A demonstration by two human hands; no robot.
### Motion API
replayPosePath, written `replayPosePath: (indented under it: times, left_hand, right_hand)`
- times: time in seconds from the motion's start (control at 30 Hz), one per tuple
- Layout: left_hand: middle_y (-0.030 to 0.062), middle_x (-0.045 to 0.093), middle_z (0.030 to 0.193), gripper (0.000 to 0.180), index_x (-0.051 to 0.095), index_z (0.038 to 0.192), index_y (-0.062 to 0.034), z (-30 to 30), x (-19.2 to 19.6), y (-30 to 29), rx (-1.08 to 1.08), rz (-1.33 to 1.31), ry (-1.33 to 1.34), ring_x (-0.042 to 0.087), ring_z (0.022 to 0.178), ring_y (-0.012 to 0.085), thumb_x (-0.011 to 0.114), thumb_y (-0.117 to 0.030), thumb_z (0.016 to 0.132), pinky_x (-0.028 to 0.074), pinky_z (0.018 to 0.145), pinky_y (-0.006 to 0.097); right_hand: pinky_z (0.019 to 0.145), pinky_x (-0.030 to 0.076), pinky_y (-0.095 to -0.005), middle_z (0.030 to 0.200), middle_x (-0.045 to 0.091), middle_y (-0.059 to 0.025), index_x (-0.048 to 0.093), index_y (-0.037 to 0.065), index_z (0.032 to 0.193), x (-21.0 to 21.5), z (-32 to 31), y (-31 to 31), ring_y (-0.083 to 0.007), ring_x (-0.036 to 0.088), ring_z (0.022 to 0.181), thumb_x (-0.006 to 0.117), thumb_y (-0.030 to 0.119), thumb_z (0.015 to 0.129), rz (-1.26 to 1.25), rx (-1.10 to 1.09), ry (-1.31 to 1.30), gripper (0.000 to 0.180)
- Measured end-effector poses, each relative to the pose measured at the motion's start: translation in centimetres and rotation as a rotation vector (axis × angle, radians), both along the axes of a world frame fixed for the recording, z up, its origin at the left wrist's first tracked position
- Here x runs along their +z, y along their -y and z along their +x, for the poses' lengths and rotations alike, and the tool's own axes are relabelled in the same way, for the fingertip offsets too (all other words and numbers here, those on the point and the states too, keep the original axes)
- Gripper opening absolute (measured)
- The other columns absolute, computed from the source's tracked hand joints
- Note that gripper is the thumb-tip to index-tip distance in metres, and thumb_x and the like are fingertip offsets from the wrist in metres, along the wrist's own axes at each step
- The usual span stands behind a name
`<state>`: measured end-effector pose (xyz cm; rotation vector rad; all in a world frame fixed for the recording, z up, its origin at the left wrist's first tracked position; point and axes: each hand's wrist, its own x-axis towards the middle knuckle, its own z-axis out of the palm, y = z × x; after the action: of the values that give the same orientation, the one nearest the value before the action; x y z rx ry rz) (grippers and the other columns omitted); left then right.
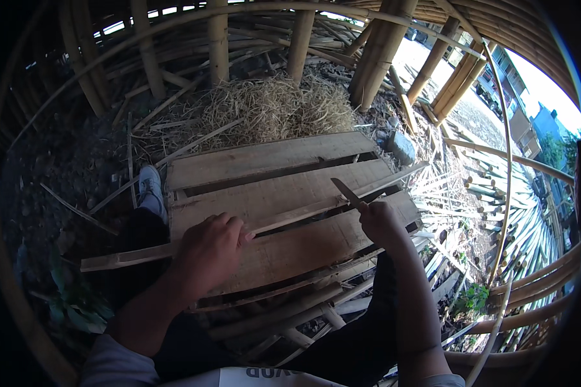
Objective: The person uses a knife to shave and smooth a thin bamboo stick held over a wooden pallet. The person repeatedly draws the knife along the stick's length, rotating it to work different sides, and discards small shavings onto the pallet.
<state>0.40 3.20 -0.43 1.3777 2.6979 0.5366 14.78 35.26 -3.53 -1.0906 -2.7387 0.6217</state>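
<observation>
A long, narrow bamboo strip lies slantwise across a low table of wooden planks, its left end jutting past the table's side. My left hand is closed around the strip left of its middle. In my right hand is a knife, gripped by a handle that the fingers hide. Its blade points up and to the left, and crosses the strip right of the middle; whether it touches the strip I cannot tell.
Behind the table sits a heap of dry shavings, with upright bamboo posts beyond. A shoe rests at the table's left. Cut bamboo poles lie spread on the right, near a grey block.
</observation>
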Motion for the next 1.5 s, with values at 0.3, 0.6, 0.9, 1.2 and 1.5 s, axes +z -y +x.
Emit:
replayPosePath:
  times: [0.3,0.6,0.9,1.2,1.5]
  left_hand:
    - [0.0173,0.069,0.075,0.043,0.064,0.095,-0.0009,0.0,-0.7,0.1,-0.005,-0.231,-0.012,0.072,0.074,0.0379,0.05,-0.04,0.105,0.058,0.071,0.05]
    - [0.0161,0.07,0.072,0.047,0.066,0.086,-0.0036,0.3,-2.3,-1.0,-0.029,-0.16,-0.034,0.073,0.071,0.0336,0.05,-0.043,0.105,0.059,0.068,0.045]
    - [0.0183,0.069,0.071,0.045,0.066,0.085,-0.0034,-0.2,-3.0,-1.3,-0.028,-0.163,0.015,0.072,0.072,0.0366,0.056,-0.044,0.102,0.059,0.069,0.047]
    - [0.0185,0.07,0.073,0.045,0.067,0.084,-0.0036,-0.2,-2.9,-1.2,-0.022,-0.123,-0.018,0.072,0.071,0.036,0.058,-0.044,0.101,0.058,0.067,0.046]
    - [0.0186,0.069,0.073,0.044,0.067,0.083,-0.0042,-0.2,-2.7,-1.1,0.0,-0.164,-0.031,0.072,0.072,0.0361,0.058,-0.043,0.101,0.059,0.067,0.046]
  right_hand:
    - [0.073,0.052,-0.0539,0.08,0.066,-0.0319,0.069,-0.006,0.083,2.3,-1.3,1.7,-0.052,0.066,0.083,0.052,0.029,0.103,-0.192,0.021,-0.111,0.044]
    - [0.06,0.054,-0.0478,0.072,0.066,-0.024,0.067,-0.006,0.098,-1.4,-2.3,1.4,-0.0395,0.068,0.064,0.044,0.033,0.107,-0.079,0.035,-0.045,0.046]
    - [0.037,0.034,-0.0323,0.059,0.047,-0.0019,0.054,0.005,0.085,1.2,-2.1,2.1,-0.0141,0.044,0.042,0.043,0.045,0.109,-0.696,-0.24,-0.021,0.048]
    - [0.039,0.019,-0.0268,0.059,0.03,0.0071,0.047,0.015,0.078,0.9,-2.0,-0.4,-0.007,0.026,0.045,0.049,0.045,0.108,-1.508,-0.159,-0.149,0.042]
    - [0.06,0.053,-0.0401,0.07,0.071,-0.0148,0.069,-0.002,0.079,0.5,-2.8,0.0,-0.0265,0.069,0.062,0.084,0.041,0.081,-0.014,0.049,-0.199,0.045]
